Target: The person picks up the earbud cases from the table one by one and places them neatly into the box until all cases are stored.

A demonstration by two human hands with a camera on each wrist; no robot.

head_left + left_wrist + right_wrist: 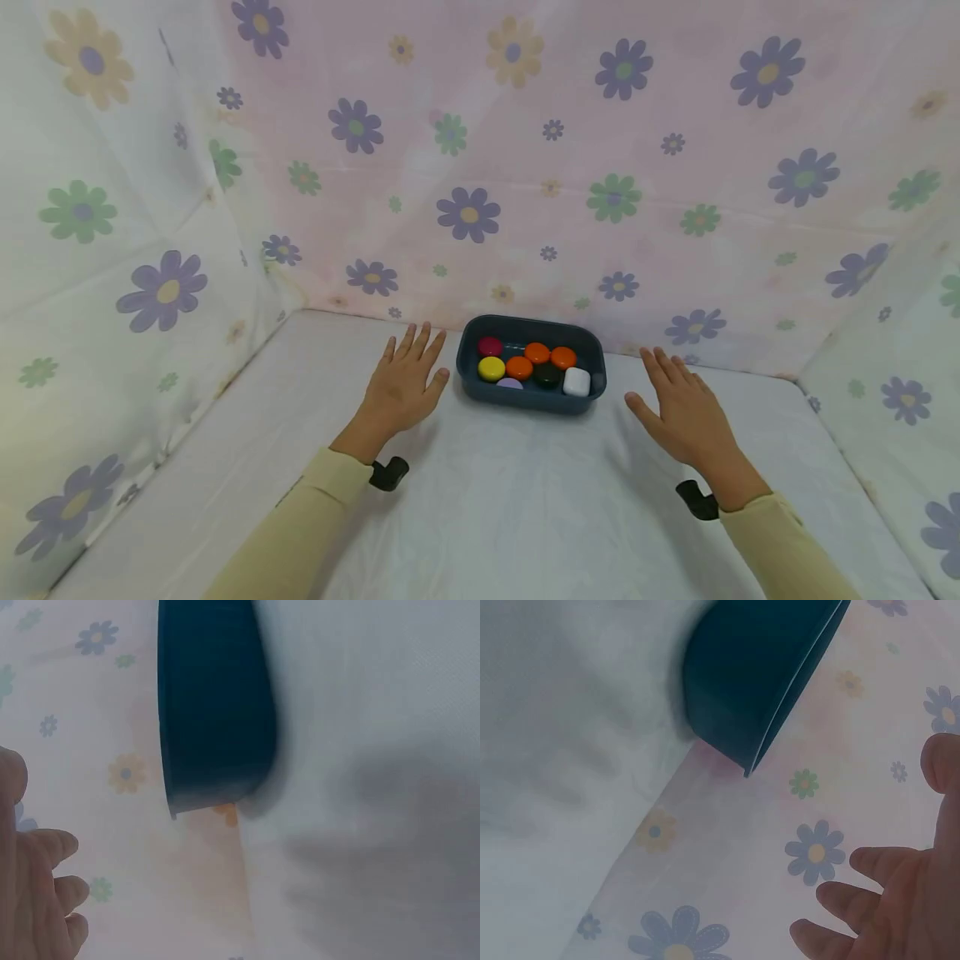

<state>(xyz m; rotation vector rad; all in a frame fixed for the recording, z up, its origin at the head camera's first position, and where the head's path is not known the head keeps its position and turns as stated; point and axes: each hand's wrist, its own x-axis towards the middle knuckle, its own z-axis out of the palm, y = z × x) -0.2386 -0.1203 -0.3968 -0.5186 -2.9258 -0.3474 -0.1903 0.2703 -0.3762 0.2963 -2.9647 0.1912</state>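
The dark teal oblong tub point(527, 400) with rounded corners stands on the white-covered bench point(510, 508), between the left hand point(403, 383) and the right hand point(684, 417); both are empty, fingers straight, and apart from it. For handling the tub, I would bring both palms to its short end walls together and press evenly, keeping it level so the loose contents don't slide. The walls look smooth and stiff, probably plastic, and taper below a thin rim. Inside, the glossy, rounded coloured pieces point(519, 367) look slick; the white block point(577, 382) is squarer, with softened corners.
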